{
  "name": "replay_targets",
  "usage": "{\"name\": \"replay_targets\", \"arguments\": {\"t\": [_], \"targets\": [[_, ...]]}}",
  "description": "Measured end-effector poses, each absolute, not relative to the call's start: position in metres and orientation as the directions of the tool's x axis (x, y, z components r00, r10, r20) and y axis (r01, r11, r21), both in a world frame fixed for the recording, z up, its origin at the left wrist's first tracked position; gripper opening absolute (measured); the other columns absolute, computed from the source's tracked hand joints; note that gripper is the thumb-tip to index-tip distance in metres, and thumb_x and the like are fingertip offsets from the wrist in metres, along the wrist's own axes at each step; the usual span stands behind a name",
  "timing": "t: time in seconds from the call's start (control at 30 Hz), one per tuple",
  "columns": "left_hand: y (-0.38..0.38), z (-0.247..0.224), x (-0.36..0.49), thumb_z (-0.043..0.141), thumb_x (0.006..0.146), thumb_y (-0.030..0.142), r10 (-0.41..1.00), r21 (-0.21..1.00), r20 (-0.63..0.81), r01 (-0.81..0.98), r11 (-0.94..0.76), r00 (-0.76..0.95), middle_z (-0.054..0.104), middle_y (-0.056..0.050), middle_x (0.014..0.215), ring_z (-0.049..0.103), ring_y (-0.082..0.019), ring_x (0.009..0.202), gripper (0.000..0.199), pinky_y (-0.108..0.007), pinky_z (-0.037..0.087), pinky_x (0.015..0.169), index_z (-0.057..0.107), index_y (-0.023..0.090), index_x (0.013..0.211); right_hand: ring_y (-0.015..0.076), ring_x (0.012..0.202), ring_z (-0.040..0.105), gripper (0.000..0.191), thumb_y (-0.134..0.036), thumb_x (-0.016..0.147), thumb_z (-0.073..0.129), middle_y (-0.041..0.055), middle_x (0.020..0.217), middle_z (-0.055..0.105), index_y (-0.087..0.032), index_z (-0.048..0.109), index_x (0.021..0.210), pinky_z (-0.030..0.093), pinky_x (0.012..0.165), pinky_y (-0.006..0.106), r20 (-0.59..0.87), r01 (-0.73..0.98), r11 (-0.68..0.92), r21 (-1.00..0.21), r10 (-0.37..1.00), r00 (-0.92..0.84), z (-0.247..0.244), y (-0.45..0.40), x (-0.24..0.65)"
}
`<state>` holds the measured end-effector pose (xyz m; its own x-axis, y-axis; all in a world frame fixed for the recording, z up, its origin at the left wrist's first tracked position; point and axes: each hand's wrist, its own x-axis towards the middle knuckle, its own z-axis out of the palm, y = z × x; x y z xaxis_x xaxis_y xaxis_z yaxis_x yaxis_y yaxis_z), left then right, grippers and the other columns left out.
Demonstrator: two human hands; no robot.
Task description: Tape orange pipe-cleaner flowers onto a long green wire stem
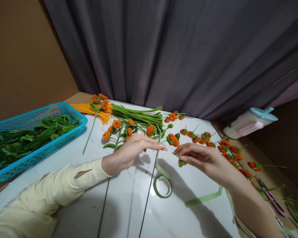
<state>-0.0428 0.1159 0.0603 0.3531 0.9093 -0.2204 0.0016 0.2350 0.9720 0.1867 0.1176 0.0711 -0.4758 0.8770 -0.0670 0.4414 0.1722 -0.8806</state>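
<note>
My left hand has its fingers pressed together around a thin wire stem, just below an orange pipe-cleaner pumpkin and small leaves. Green floral tape runs from the stem down to its roll on the table. To the right, my right hand pinches a small fuzzy green leaf, partly hidden by the fingers. Another orange pumpkin lies between my two hands. A finished-looking sprig with orange pumpkins and leaves lies behind my left hand.
On the left stands a blue basket of green leaves. Orange and green pipe cleaners lie at the back. Small pumpkins, pliers and a lidded cup are on the right. A tape strip lies near my right forearm.
</note>
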Motion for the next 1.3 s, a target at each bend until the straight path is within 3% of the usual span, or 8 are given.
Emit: {"name": "replay_targets", "arguments": {"t": [0.23,0.4,0.57,0.8,0.97,1.17,1.3], "targets": [[0.116,0.060,-0.042,0.069,0.070,0.031,0.912,0.973,-0.214,-0.007,0.230,0.350,0.074,-0.003,0.092,0.059,-0.023,0.100,0.015,-0.038,0.033,0.095,0.076,0.021,0.080,0.0187,0.078,0.063,0.030,-0.045,0.077,0.064,0.0116,0.097,0.066,-0.016,0.071,0.075,0.054,0.067,0.029,-0.043,0.449,0.194,-0.872,0.883,-0.467,0.070,0.120,0.186],[0.115,0.060,-0.042,0.069,0.070,0.030,0.911,0.971,-0.222,-0.003,0.238,0.347,0.074,-0.003,0.091,0.059,-0.024,0.100,0.014,-0.039,0.032,0.096,0.076,0.022,0.079,0.0200,0.082,0.064,0.027,-0.042,0.078,0.063,0.0109,0.099,0.066,-0.018,0.071,0.084,0.055,0.070,0.031,-0.034,0.470,0.215,-0.856,0.884,-0.466,0.064,0.124,0.189],[0.115,0.062,-0.043,0.068,0.071,0.029,0.908,0.970,-0.226,-0.004,0.243,0.352,0.074,-0.003,0.093,0.059,-0.023,0.100,0.013,-0.038,0.032,0.096,0.076,0.021,0.078,0.0212,0.089,0.064,0.025,-0.029,0.084,0.050,0.0117,0.112,0.062,-0.018,0.072,0.079,0.052,0.079,0.035,-0.080,0.600,0.257,-0.758,0.876,-0.476,0.059,0.128,0.194],[0.116,0.059,-0.042,0.069,0.070,0.031,0.909,0.969,-0.227,-0.011,0.246,0.349,0.074,-0.003,0.093,0.059,-0.023,0.101,0.013,-0.038,0.032,0.096,0.076,0.022,0.076,0.0280,0.107,0.059,0.030,-0.014,0.079,0.043,0.0138,0.118,0.061,-0.017,0.073,0.083,0.047,0.089,0.038,-0.149,0.769,0.271,-0.579,0.892,-0.426,0.042,0.141,0.198],[0.115,0.056,-0.042,0.070,0.070,0.032,0.906,0.967,-0.220,-0.043,0.252,0.361,0.074,-0.002,0.094,0.059,-0.022,0.103,0.014,-0.035,0.033,0.096,0.076,0.023,0.078,0.0260,0.094,0.063,0.028,-0.011,0.072,0.047,0.0102,0.103,0.068,-0.018,0.073,0.079,0.049,0.083,0.035,-0.180,0.795,0.288,-0.534,0.880,-0.440,0.022,0.151,0.197],[0.115,0.054,-0.042,0.070,0.069,0.038,0.912,0.972,-0.222,0.008,0.234,0.345,0.074,-0.004,0.092,0.057,-0.024,0.101,0.021,-0.034,0.037,0.083,0.076,0.022,0.081,0.0196,0.076,0.065,0.023,-0.010,0.069,0.053,0.0110,0.106,0.067,-0.016,0.073,0.077,0.051,0.072,0.030,-0.165,0.786,0.290,-0.546,0.882,-0.441,0.011,0.149,0.188],[0.116,0.054,-0.042,0.069,0.070,0.038,0.912,0.974,-0.211,-0.001,0.226,0.351,0.073,-0.005,0.092,0.058,-0.024,0.099,0.023,-0.033,0.037,0.079,0.076,0.021,0.083,0.0207,0.075,0.063,0.015,-0.021,0.073,0.060,0.0085,0.091,0.069,-0.018,0.074,0.072,0.050,0.070,0.033,-0.078,0.763,0.306,-0.569,0.904,-0.421,0.020,0.145,0.182]]}}
